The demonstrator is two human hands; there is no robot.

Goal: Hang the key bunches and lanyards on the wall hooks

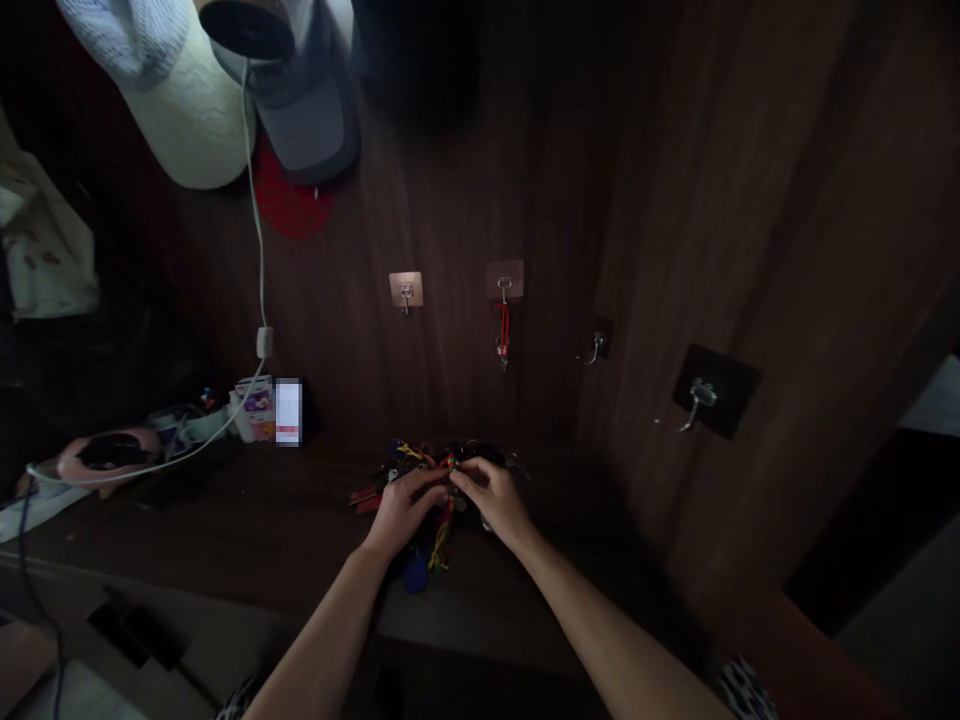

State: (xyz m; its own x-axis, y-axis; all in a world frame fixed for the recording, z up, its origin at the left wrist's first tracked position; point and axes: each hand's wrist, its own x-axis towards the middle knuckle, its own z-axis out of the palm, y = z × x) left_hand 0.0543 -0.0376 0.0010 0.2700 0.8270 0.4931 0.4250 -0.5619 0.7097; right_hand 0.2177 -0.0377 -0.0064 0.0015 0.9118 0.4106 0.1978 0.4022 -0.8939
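A tangled bunch of keys with red, yellow and green cords (433,470) lies on a dark wooden shelf (247,520) against the wall. My left hand (403,508) and my right hand (491,497) meet over the bunch, fingers pinched together on the cords at its middle. A blue tag and yellow cords hang below my hands. On the wall above, a red cord with a key (503,335) hangs from one adhesive hook (504,281).
Three more hooks on the wall hold nothing: (406,290), (598,342), (709,392). Caps (187,90) hang at top left with a white cable (260,250) running down. Small boxes and clutter (255,410) sit on the shelf's left.
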